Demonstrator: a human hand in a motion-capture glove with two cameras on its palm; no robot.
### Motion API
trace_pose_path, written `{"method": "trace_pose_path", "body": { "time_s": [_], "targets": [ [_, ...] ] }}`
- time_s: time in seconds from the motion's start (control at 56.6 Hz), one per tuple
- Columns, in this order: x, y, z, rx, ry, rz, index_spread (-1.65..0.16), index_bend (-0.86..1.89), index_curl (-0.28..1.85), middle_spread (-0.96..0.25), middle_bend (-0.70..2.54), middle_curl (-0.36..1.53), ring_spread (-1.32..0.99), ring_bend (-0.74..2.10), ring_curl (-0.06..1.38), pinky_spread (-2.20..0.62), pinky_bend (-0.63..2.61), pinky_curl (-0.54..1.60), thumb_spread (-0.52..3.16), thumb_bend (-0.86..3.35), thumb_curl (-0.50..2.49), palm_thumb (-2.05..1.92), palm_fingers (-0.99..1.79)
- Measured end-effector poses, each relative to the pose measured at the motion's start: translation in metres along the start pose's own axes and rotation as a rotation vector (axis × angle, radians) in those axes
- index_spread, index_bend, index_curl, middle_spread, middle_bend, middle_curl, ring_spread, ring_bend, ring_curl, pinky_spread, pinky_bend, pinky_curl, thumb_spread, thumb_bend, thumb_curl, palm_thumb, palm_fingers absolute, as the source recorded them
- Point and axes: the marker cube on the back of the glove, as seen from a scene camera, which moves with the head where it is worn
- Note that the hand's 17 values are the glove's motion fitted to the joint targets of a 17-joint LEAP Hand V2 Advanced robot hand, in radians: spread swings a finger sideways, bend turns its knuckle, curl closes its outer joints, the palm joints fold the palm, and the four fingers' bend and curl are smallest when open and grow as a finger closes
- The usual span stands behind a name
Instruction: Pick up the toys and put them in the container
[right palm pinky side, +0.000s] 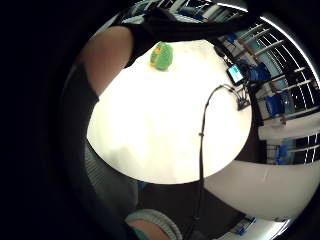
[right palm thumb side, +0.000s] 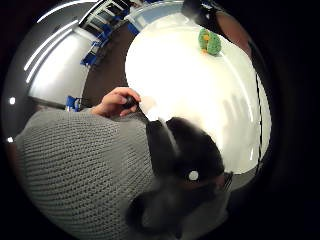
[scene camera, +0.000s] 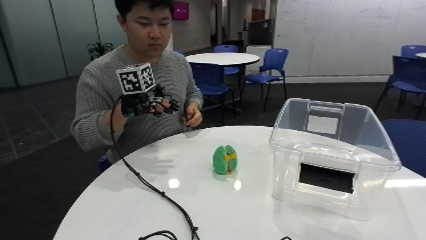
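Gloved right hand (scene camera: 148, 105) raised above round white tabletop (scene camera: 219, 210), fingers (scene camera: 166, 104) relaxed, empty; ribbed green plush toy (scene camera: 225, 160) beside clear plastic container (scene camera: 331, 155).

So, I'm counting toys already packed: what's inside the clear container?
No toy shows through the clear container; only a dark rectangular patch low on its front wall, which may hide a little. The green toy stands on the table beside it.

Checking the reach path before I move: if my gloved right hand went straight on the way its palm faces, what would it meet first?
Most likely the bare white table. The gloved right hand is raised above its near edge. The green toy lies farther along and off to one side, though depth is uncertain.
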Motion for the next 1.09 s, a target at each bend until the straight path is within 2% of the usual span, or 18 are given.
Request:
{"method": "trace_pose_path", "body": {
  "time_s": [0.124,0.265,0.459,0.777,0.918,0.989,1.095],
  "targets": [
    [0.003,-0.002,0.000,0.000,-0.002,0.011,-0.26,0.18,0.09,-0.16,0.20,0.08,-0.14,0.29,0.08,0.02,0.44,0.14,0.86,0.00,0.02,-0.01,0.29],
    [0.003,-0.002,0.002,-0.009,0.003,0.018,-0.33,0.17,0.14,-0.20,0.21,0.14,-0.19,0.32,0.11,0.03,0.46,0.18,1.16,-0.01,0.06,-0.02,0.25],
    [0.007,-0.008,0.004,-0.023,0.002,0.021,-0.36,0.17,0.18,-0.22,0.22,0.20,-0.21,0.36,0.13,0.03,0.48,0.22,1.32,-0.02,0.11,-0.02,0.22],
    [0.014,-0.038,0.013,-0.046,-0.014,0.000,-0.37,0.17,0.24,-0.23,0.21,0.27,-0.24,0.43,0.18,0.03,0.51,0.26,1.39,-0.02,0.14,-0.03,0.20],
    [0.016,-0.085,0.013,-0.058,-0.047,-0.035,-0.38,0.17,0.26,-0.24,0.20,0.29,-0.24,0.45,0.19,0.03,0.55,0.29,1.39,-0.02,0.15,-0.03,0.19],
    [0.028,-0.137,0.013,-0.055,-0.051,-0.029,-0.38,0.16,0.26,-0.24,0.19,0.30,-0.25,0.48,0.20,0.03,0.59,0.30,1.39,-0.02,0.16,-0.03,0.20],
    [0.058,-0.216,0.022,-0.049,0.011,0.087,-0.37,0.12,0.25,-0.24,0.19,0.31,-0.27,0.52,0.21,0.02,0.68,0.33,1.42,-0.01,0.17,-0.02,0.19]
  ]
}}
